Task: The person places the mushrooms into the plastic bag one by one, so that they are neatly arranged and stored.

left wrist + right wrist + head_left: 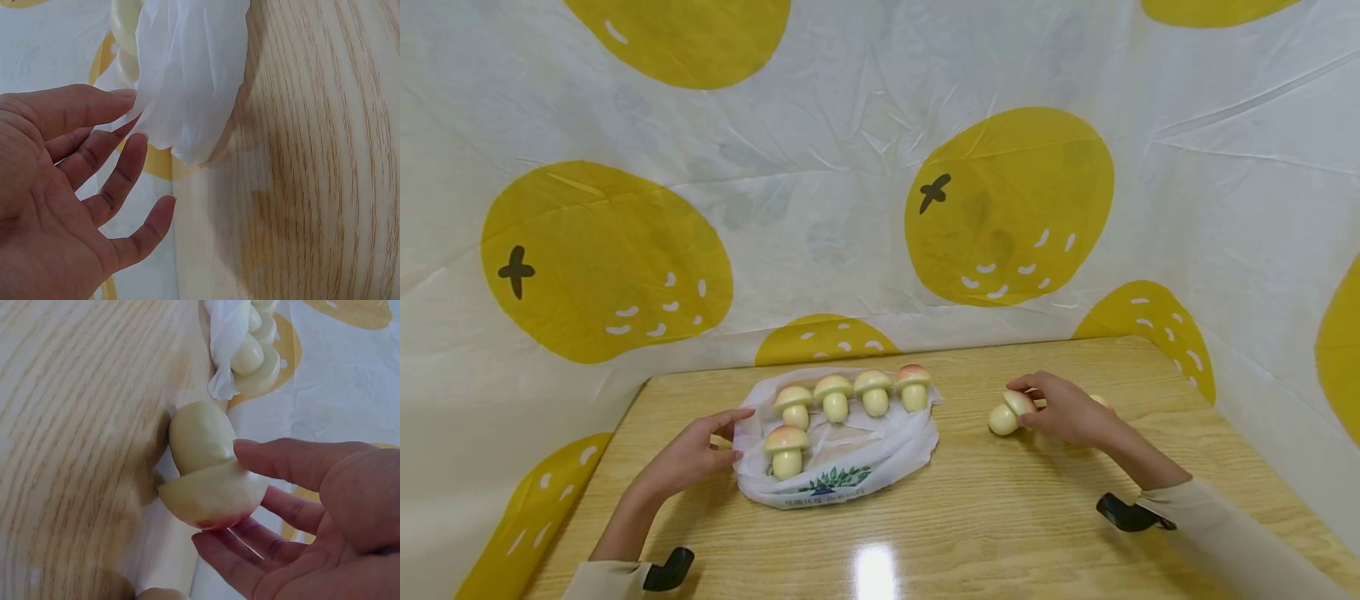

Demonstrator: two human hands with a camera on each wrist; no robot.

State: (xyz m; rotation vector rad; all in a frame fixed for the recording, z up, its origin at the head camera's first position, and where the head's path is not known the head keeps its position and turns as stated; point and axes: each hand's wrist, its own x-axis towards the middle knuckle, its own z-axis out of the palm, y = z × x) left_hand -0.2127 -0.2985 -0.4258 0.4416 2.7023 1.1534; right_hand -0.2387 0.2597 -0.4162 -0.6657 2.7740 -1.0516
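My right hand (1063, 412) holds a toy mushroom (203, 437) by its red-tinged cap, thumb on one side and fingers on the other. Its pale, rounded stem points left in the head view, low over the wooden table. At the left edge of a white plastic bag (887, 454), my left hand (688, 450) touches the film with thumb and fingers apart. Several more glossy toy mushrooms (835, 398) stand on the bag, most in a row at the back and one (786, 452) at the front left. Green leaf print marks the bag's front.
Another toy mushroom (1102, 402) lies behind my right hand, mostly hidden by it. The wooden table (970, 517) ends at a white cloth (842, 208) with yellow fruit prints, which hangs at the back and both sides.
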